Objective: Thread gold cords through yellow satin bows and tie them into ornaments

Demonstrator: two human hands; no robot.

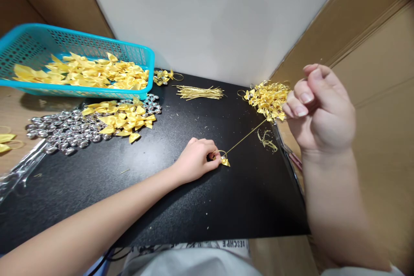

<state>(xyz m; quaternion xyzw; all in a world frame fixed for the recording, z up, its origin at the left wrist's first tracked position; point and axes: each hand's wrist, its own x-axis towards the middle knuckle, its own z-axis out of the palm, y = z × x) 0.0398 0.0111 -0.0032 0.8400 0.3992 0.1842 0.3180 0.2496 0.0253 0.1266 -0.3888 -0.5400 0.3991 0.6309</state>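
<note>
Low over the black board, my left hand (197, 159) is closed, its fingertips pinching a small yellow ribbon bow (225, 162) with a silver bead and a thin cord loop. From that bow a gold cord (246, 137) stretches taut, up and to the right. My right hand (323, 103) is raised at the right with curled fingers and thumb pressed to forefinger. The cord runs toward its curled fingers, and a tiny tip shows above the thumb. Where the cord passes inside that hand is hidden.
A blue basket (150, 64) of yellow bows stands at the back left, by silver beads (71, 131) and loose bows (124, 118). Cut gold cords (200, 92) lie at the back. Looped bows (268, 97) are heaped right, near cord scraps (268, 140). Cardboard and white walls enclose the board (181, 207).
</note>
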